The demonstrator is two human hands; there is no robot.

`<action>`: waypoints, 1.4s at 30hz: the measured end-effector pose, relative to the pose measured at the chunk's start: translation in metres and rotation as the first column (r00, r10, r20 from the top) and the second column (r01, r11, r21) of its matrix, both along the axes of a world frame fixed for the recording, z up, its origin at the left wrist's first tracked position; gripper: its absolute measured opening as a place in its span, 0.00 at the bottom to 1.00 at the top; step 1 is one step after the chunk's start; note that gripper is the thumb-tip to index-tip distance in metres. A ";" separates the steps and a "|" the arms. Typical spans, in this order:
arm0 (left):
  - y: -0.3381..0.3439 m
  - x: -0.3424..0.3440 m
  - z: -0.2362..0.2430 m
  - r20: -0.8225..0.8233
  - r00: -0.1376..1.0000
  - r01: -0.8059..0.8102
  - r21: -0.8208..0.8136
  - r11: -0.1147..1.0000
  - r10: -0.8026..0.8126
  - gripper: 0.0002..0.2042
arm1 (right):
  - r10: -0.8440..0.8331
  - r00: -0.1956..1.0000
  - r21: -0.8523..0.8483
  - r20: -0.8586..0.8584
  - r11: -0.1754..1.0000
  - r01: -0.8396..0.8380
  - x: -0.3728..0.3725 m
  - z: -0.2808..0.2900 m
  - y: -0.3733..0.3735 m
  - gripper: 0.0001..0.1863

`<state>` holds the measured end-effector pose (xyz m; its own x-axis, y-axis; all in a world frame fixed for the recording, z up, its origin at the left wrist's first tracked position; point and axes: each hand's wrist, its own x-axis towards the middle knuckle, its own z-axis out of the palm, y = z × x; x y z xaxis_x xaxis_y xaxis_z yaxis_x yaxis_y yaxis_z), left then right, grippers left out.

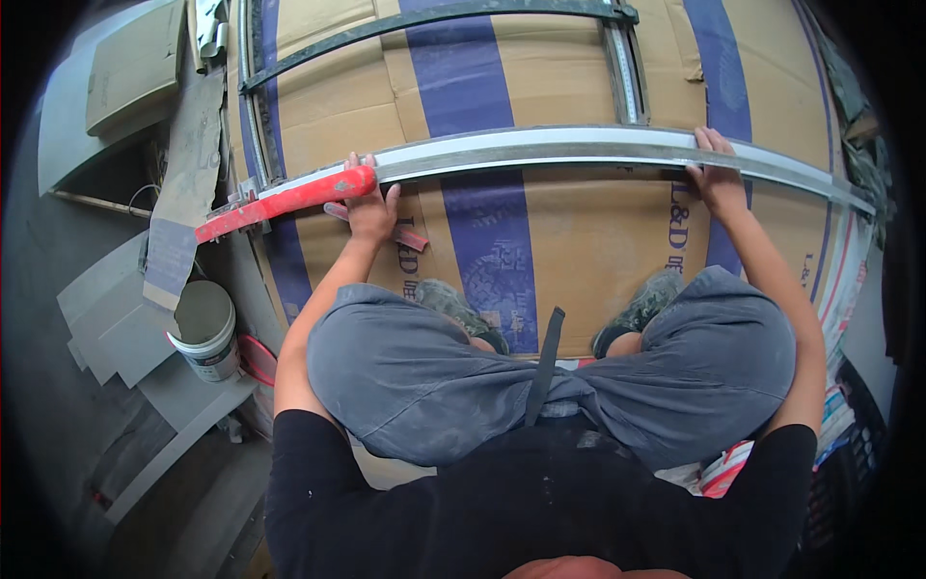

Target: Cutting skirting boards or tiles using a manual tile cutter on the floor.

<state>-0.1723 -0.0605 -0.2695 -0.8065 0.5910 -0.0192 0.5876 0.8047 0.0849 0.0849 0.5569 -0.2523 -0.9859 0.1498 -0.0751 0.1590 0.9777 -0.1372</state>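
A long silver rail [540, 154] of what looks like a manual tile cutter lies crosswise in front of me. At its left end a red handle [280, 206] slants along it. My left hand [368, 214] is closed round the rail beside the handle's rounded tip, which covers part of the fingers; its thumb points up along the near side. A slim red tool [413, 239] shows beneath that hand, its kind unclear. Toward the right end my right hand [721, 183] grips the same rail, fingers over the far edge and thumb on the near side.
Beyond the rail a dark crossbar [434, 19] joins two side bars [627, 72]. Under everything lies printed cardboard [579, 251] with purple stripes. My feet rest at its near edge. On the left are a white bucket [207, 333], grey board pieces [116, 314] and a cardboard box [135, 68].
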 end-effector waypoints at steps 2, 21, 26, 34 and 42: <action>0.018 0.008 0.006 -0.097 0.995 0.034 0.091 0.995 -0.025 0.37 | -0.020 1.000 -0.010 -0.008 1.000 0.020 0.008 -0.009 0.011 0.40; 0.015 -0.017 0.212 0.643 0.743 -0.657 0.648 -0.385 -0.186 0.47 | -0.110 0.994 -0.037 -0.029 0.993 0.109 0.020 -0.011 0.016 0.42; 0.014 -0.013 0.178 0.664 0.746 -0.643 0.692 -0.328 -0.060 0.42 | -0.103 0.995 -0.031 0.004 0.994 0.103 0.016 -0.009 0.015 0.44; 0.018 0.035 0.056 0.282 0.957 0.024 0.166 0.986 -0.071 0.16 | -0.086 0.995 0.020 -0.060 0.996 0.087 0.014 -0.013 0.021 0.46; 0.023 0.058 0.014 0.058 0.987 -0.155 0.099 0.983 0.149 0.36 | -0.122 0.992 -0.039 -0.026 0.992 0.121 0.014 -0.007 0.012 0.44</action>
